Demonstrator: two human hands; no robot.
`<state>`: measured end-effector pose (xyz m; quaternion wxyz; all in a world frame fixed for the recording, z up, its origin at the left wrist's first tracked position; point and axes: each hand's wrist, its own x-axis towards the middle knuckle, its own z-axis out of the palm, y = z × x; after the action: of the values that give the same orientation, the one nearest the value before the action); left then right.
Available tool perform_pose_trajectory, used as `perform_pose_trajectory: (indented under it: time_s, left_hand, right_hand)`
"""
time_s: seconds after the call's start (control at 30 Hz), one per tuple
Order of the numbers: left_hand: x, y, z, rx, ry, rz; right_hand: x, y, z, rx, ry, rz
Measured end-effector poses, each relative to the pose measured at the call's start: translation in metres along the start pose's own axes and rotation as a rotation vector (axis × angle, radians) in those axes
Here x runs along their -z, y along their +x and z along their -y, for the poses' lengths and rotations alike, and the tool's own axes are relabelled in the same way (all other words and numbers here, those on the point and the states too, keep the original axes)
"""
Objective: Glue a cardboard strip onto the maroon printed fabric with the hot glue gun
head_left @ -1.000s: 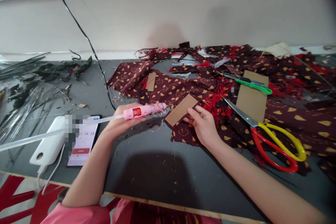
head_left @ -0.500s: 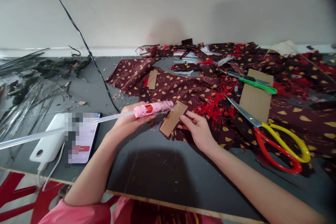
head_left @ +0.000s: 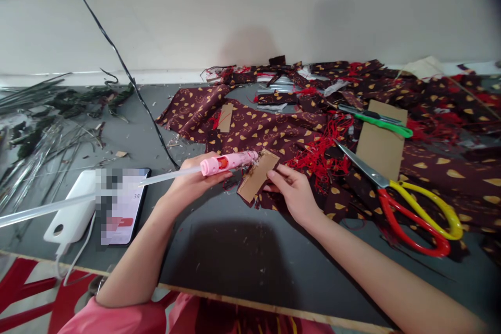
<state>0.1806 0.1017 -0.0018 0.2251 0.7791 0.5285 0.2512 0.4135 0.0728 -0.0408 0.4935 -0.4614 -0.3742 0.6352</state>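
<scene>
My left hand (head_left: 195,180) is closed around a pink hot glue gun (head_left: 229,162), with a long clear glue stick (head_left: 166,179) poking out of its rear. The gun's nozzle meets the upper left edge of a small cardboard piece (head_left: 259,176) edged with dark patterned fabric. Between thumb and fingers, my right hand (head_left: 291,188) pinches that cardboard by its right side. Beneath and behind it spreads maroon cloth (head_left: 270,128) with yellow leaf shapes. Red threads (head_left: 321,159) lie tangled just beyond my right hand.
Scissors (head_left: 395,203) with red and yellow handles lie at right, near a green cutter (head_left: 385,124) on a cardboard sheet (head_left: 381,154). At left are a phone (head_left: 133,219), a white power bank (head_left: 74,214) and clear strips (head_left: 39,172). A black cord (head_left: 117,49) hangs down behind my left hand.
Almost nothing differs. Both hands keep their hold, with the glue gun at the cardboard's edge; the whole view has shifted very slightly.
</scene>
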Motion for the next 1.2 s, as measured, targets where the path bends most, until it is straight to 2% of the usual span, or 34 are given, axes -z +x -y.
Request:
perform_pose_trajectory:
  time_s: [0.57, 0.87, 1.1, 1.2]
  left_hand:
    - [0.006, -0.003, -0.014, 0.009, -0.055, 0.119]
    - [0.004, -0.004, -0.015, -0.017, -0.031, 0.202]
    - [0.007, -0.005, -0.018, 0.002, -0.056, 0.253]
    - [0.009, -0.004, -0.023, 0.057, 0.014, 0.276]
  right_hand:
    - [0.006, 0.004, -0.001, 0.048, 0.055, 0.003]
    - [0.011, 0.011, -0.001, 0.097, 0.111, -0.080]
    - [0.011, 0.013, 0.004, 0.112, 0.188, -0.146]
    - [0.011, 0.014, 0.007, 0.111, 0.218, -0.181]
